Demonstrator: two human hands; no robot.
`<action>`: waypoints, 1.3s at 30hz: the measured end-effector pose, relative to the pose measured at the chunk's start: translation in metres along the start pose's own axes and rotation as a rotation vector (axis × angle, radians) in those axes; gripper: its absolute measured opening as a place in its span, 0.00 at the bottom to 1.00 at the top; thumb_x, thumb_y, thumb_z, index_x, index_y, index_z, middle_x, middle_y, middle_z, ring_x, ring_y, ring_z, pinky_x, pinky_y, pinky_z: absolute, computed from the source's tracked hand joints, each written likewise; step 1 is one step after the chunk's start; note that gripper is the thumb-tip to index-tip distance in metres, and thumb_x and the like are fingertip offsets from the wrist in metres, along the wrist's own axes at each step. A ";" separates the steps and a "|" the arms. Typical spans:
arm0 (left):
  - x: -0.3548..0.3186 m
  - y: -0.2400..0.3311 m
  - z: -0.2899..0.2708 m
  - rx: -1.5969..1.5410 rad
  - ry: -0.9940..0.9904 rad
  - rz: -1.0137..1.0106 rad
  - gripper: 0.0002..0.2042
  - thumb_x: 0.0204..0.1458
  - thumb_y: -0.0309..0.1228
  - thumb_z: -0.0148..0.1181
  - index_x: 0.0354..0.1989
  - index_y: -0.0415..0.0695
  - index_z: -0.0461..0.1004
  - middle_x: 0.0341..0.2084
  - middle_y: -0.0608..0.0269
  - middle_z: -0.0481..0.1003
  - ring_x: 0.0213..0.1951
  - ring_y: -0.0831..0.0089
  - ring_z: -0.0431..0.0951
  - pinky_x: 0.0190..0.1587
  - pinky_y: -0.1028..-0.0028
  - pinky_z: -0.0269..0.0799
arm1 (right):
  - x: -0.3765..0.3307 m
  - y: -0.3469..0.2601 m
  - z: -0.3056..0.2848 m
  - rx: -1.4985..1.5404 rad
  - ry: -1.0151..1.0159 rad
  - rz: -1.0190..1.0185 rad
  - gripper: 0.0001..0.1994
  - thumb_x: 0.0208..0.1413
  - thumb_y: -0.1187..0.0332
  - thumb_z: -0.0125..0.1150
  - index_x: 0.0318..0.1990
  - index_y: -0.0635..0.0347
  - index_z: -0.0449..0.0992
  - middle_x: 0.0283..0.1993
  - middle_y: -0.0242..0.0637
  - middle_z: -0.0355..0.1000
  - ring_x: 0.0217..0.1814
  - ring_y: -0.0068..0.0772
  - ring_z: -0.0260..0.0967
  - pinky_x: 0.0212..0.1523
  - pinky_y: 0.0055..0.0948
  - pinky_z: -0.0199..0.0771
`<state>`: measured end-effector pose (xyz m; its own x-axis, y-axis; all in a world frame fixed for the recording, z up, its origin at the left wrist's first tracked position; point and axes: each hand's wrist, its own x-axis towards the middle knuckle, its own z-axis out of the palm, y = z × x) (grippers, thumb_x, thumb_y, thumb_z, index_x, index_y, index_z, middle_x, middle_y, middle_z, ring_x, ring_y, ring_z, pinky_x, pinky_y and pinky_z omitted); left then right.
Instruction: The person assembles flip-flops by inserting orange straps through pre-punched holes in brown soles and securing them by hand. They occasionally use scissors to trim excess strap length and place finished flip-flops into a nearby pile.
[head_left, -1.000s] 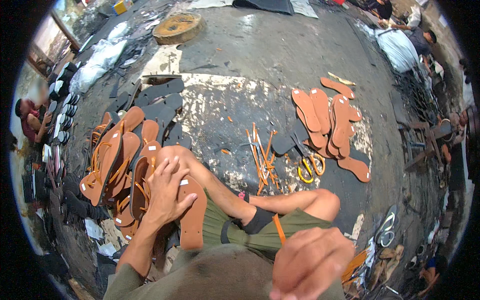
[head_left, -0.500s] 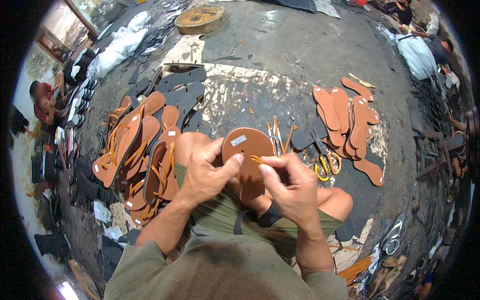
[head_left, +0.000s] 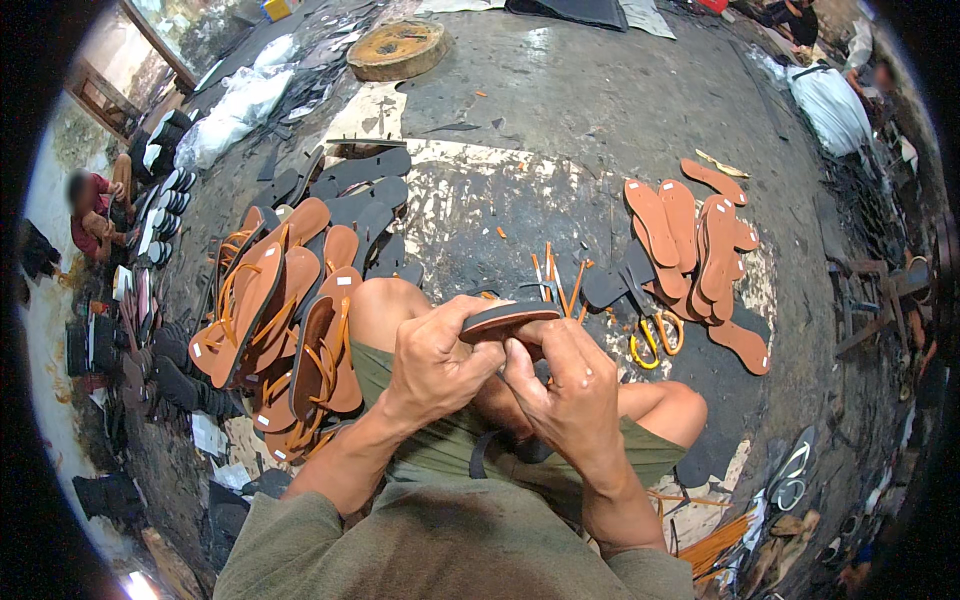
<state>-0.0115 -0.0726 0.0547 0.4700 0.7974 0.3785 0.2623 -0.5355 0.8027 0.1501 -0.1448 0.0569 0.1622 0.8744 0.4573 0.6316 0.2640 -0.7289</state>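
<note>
Across the broad, dark grey, scuffed floor [head_left: 620, 120], work material is arranged around a seated person. To the person's left, beside the knee: a heap of brown flip-flop sandals with orange straps [head_left: 262, 300], stacked tilted and overlapping. To the right, beyond the right knee: a fanned cluster of flat brown soles without straps [head_left: 716, 250]. Farther out, left of centre: a thick, round, tan block [head_left: 400, 52], apparently wooden.

Above the lap, between both hands: one brown-faced, dark-edged sandal sole [head_left: 510, 316], tilted until almost edge-on to an observer standing here. Expected handling: light, flexible but springy, not fragile, with little tendency to slip. Recommended hold: thumb on one face, fingers on the other, near the rim, leaving the middle accessible.

Left hand [head_left: 437, 360]: gripping the sole's left end, fingers curled over the edge, thumb beneath. Right hand [head_left: 567, 380]: bent against the sole's right side, thumb raised to the brown face; whether it pinches anything cannot be told.

Near the cluster: scissors with yellow and orange handles [head_left: 648, 310]. Just left of these, past the sole: several thin orange strips [head_left: 548, 275].
</note>
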 end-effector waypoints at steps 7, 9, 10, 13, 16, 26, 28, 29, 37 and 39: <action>-0.002 -0.002 0.002 -0.001 -0.076 -0.045 0.16 0.56 0.24 0.62 0.53 0.36 0.79 0.39 0.47 0.84 0.39 0.58 0.88 0.42 0.67 0.83 | 0.000 0.003 -0.003 -0.036 -0.012 -0.059 0.07 0.56 0.75 0.69 0.40 0.61 0.77 0.35 0.42 0.75 0.35 0.47 0.76 0.36 0.43 0.77; -0.006 -0.006 0.005 -0.036 -0.108 -0.092 0.18 0.57 0.23 0.62 0.57 0.34 0.77 0.42 0.43 0.84 0.42 0.55 0.88 0.45 0.65 0.83 | 0.001 0.005 -0.002 -0.051 -0.021 -0.096 0.07 0.56 0.75 0.69 0.41 0.61 0.77 0.35 0.42 0.75 0.35 0.47 0.76 0.36 0.43 0.77; -0.008 -0.004 0.008 -0.004 -0.099 -0.037 0.20 0.58 0.23 0.61 0.59 0.33 0.75 0.44 0.41 0.83 0.43 0.53 0.87 0.46 0.64 0.82 | 0.001 0.008 -0.001 -0.067 -0.012 -0.079 0.07 0.56 0.75 0.68 0.41 0.61 0.77 0.35 0.42 0.75 0.35 0.47 0.76 0.36 0.43 0.77; -0.012 -0.004 0.017 0.050 -0.099 0.053 0.24 0.59 0.21 0.60 0.66 0.31 0.70 0.49 0.36 0.80 0.48 0.48 0.85 0.49 0.62 0.81 | -0.003 0.022 0.006 -0.106 0.000 -0.042 0.07 0.57 0.75 0.68 0.41 0.61 0.77 0.35 0.42 0.75 0.36 0.47 0.76 0.37 0.44 0.77; -0.010 -0.007 0.021 0.016 -0.153 -0.092 0.26 0.60 0.21 0.58 0.69 0.31 0.67 0.49 0.35 0.80 0.47 0.48 0.85 0.48 0.61 0.80 | -0.005 0.033 0.013 -0.102 0.008 -0.037 0.08 0.57 0.74 0.68 0.42 0.61 0.77 0.35 0.41 0.75 0.36 0.47 0.76 0.37 0.44 0.77; -0.009 -0.023 0.030 -0.079 -0.106 -0.114 0.24 0.61 0.22 0.57 0.67 0.33 0.69 0.45 0.36 0.81 0.44 0.49 0.86 0.47 0.60 0.80 | 0.004 0.052 0.011 -0.072 -0.036 -0.089 0.08 0.57 0.72 0.69 0.42 0.61 0.77 0.36 0.41 0.75 0.38 0.47 0.76 0.37 0.43 0.77; -0.008 -0.022 0.034 -0.027 -0.052 -0.009 0.25 0.61 0.22 0.57 0.68 0.34 0.68 0.45 0.36 0.81 0.44 0.48 0.86 0.47 0.60 0.80 | 0.005 0.056 0.015 -0.076 0.016 -0.041 0.08 0.58 0.72 0.68 0.42 0.61 0.76 0.36 0.41 0.75 0.36 0.48 0.76 0.37 0.44 0.77; -0.008 -0.021 0.036 -0.001 -0.025 0.044 0.25 0.61 0.22 0.58 0.69 0.34 0.68 0.44 0.36 0.81 0.44 0.48 0.86 0.47 0.60 0.80 | 0.003 0.055 0.019 -0.085 0.022 -0.043 0.08 0.58 0.72 0.68 0.42 0.61 0.76 0.36 0.42 0.75 0.36 0.48 0.76 0.37 0.44 0.77; -0.005 -0.030 0.040 -0.090 -0.074 -0.120 0.28 0.60 0.18 0.57 0.71 0.33 0.65 0.53 0.35 0.79 0.50 0.48 0.85 0.50 0.61 0.80 | 0.002 0.051 0.017 -0.053 0.016 0.042 0.05 0.61 0.72 0.66 0.41 0.62 0.79 0.38 0.45 0.80 0.39 0.50 0.79 0.39 0.43 0.79; -0.009 -0.034 0.053 0.002 -0.006 0.085 0.28 0.60 0.18 0.57 0.71 0.34 0.65 0.52 0.35 0.79 0.49 0.49 0.85 0.49 0.62 0.80 | -0.005 0.052 0.020 -0.076 0.011 0.111 0.05 0.61 0.72 0.66 0.42 0.63 0.80 0.38 0.45 0.80 0.38 0.51 0.79 0.39 0.45 0.79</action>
<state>0.0196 -0.0759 -0.0006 0.4959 0.7474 0.4421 0.2232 -0.6017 0.7669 0.1672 -0.1272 0.0070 0.2428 0.8918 0.3817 0.6650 0.1335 -0.7348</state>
